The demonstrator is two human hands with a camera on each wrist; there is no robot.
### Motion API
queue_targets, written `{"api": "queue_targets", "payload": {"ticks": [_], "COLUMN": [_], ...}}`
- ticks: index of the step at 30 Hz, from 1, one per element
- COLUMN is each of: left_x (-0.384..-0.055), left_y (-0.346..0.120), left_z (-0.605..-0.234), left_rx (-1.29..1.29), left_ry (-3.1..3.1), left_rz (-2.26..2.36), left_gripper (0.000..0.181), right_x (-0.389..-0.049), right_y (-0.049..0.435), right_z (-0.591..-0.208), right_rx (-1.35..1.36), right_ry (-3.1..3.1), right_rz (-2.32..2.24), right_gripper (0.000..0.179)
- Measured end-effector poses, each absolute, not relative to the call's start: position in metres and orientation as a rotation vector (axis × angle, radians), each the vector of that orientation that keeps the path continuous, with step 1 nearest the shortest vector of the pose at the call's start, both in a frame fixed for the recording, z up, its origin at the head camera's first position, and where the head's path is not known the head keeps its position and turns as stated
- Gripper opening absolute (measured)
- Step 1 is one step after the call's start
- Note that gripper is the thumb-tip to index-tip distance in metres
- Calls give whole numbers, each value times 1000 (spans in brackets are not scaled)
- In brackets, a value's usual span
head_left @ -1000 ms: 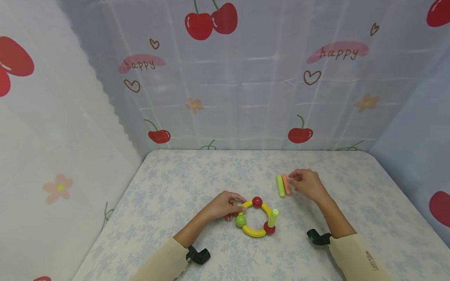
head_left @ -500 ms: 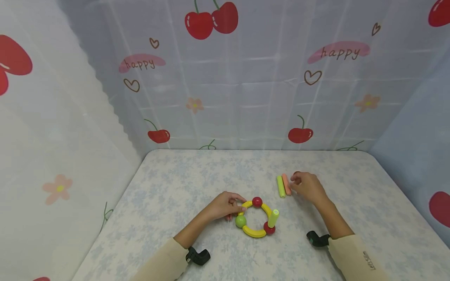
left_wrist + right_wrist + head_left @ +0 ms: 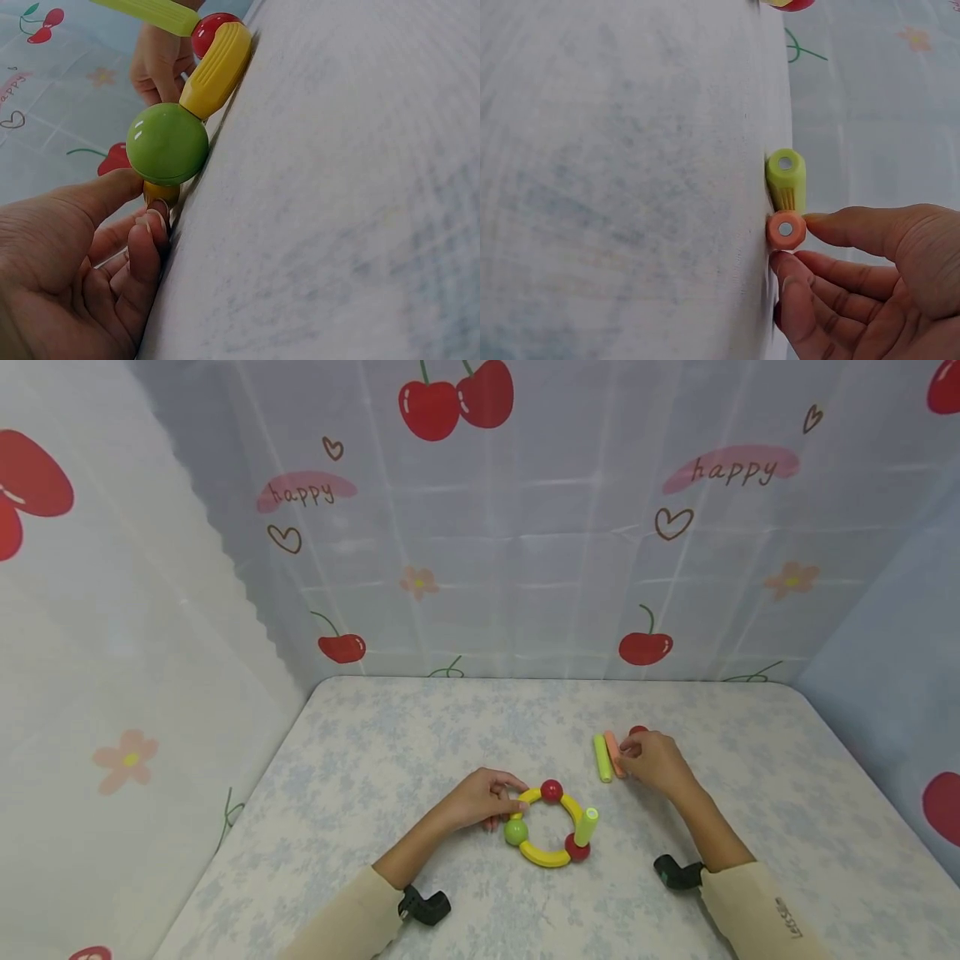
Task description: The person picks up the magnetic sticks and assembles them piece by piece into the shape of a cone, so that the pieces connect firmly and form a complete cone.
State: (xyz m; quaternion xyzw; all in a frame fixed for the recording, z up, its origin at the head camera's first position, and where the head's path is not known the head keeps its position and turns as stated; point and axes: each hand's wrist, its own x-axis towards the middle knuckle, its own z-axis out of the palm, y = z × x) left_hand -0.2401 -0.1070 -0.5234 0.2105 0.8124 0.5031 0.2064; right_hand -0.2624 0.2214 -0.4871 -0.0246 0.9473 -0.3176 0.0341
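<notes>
On the table lies a ring of yellow curved magnetic sticks (image 3: 545, 857) joined by a green ball (image 3: 516, 832) and two red balls (image 3: 551, 791). A light green magnetic stick (image 3: 587, 827) stands up from the nearer red ball. My left hand (image 3: 474, 800) pinches the ring's yellow piece just beyond the green ball, thumb on top and fingers beneath. To the right, my right hand (image 3: 655, 763) has its thumb and forefinger on either side of an orange magnetic stick (image 3: 785, 230). This stick lies against a lime stick (image 3: 602, 758); metal discs show in both ends.
A further red ball (image 3: 638, 729) shows partly behind the right hand. The table (image 3: 420, 718) has a pale floral cover, and a cherry-print curtain (image 3: 525, 552) rises at its back edge. Dark wrist cameras (image 3: 424, 906) sit on both sleeves.
My right hand has drawn back slightly toward me, uncovering the red ball behind it, and its fingers have closed in on the orange stick. The left hand and ring stay in place.
</notes>
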Motion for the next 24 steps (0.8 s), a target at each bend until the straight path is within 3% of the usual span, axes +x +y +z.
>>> {"api": "queue_targets", "payload": {"ticks": [24], "left_x": [-240], "left_y": [-107], "left_z": [-523], "left_rx": [584], "left_ry": [2243], "left_rz": [1406], "left_gripper": [28], "right_x": [-251], "right_y": [227], "right_z": [-471], "right_rx": [61], "right_ry": [2732], "right_rz": [-820], "right_gripper": [18]}}
